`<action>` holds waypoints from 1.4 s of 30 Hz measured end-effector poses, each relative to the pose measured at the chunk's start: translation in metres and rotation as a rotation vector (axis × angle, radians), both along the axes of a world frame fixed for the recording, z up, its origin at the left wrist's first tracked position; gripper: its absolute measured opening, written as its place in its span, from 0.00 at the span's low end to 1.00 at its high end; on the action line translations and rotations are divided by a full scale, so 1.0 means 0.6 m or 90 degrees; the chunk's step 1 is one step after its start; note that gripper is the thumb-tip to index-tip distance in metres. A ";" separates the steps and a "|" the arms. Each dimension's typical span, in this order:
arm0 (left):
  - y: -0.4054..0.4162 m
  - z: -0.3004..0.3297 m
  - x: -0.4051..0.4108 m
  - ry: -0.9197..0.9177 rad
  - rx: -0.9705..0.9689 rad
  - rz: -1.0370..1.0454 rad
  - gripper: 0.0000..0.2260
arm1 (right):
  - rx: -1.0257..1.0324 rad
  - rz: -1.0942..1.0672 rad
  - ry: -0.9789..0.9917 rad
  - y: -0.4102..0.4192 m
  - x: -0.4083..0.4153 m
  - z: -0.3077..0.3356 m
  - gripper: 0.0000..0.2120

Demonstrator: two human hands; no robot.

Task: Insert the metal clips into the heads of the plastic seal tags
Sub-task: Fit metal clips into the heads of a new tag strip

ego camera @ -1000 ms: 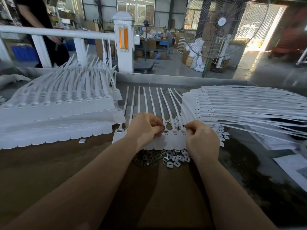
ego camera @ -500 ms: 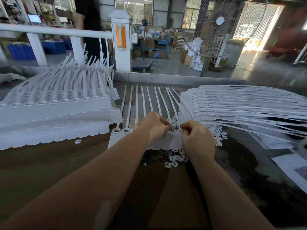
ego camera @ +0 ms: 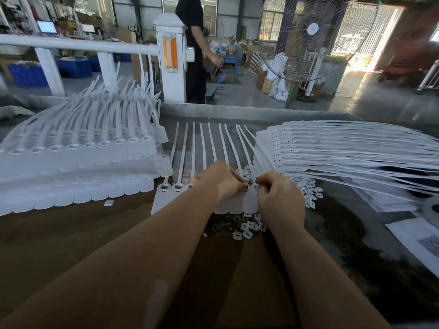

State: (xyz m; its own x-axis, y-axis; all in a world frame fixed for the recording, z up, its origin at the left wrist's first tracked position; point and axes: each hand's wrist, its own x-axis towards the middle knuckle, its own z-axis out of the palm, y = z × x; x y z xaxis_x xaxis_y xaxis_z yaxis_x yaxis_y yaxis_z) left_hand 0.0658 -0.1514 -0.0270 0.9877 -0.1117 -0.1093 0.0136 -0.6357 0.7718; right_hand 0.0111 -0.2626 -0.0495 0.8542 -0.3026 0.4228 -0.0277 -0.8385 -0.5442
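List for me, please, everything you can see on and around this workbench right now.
row of seal tags: about ten, white, centre of bench, tails pointing away
stacked seal tags: many, white, left
fanned seal tags: many, white, right
metal clips: small heap, dark, below the row
plastic caps: heap, white, beside the clips
stray cap: one, white, left
papers: white, far right
fan: one, behind bench
post: white, orange insert
bystander: one, dark clothes
left hand: on the row
right hand: fingers curled at a tag head
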 end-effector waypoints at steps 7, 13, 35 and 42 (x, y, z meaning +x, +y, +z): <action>0.008 0.001 0.006 0.004 -0.090 -0.026 0.08 | -0.003 0.002 -0.007 -0.001 0.000 -0.002 0.10; 0.028 0.015 -0.002 0.000 -0.165 -0.024 0.04 | 0.001 0.002 -0.008 -0.002 0.001 -0.002 0.10; 0.110 -0.007 -0.078 -0.117 0.079 -0.378 0.11 | 0.001 0.001 -0.013 -0.003 0.004 -0.006 0.10; 0.109 -0.013 -0.075 -0.139 0.047 -0.362 0.09 | 0.005 0.005 -0.010 -0.004 0.003 -0.005 0.09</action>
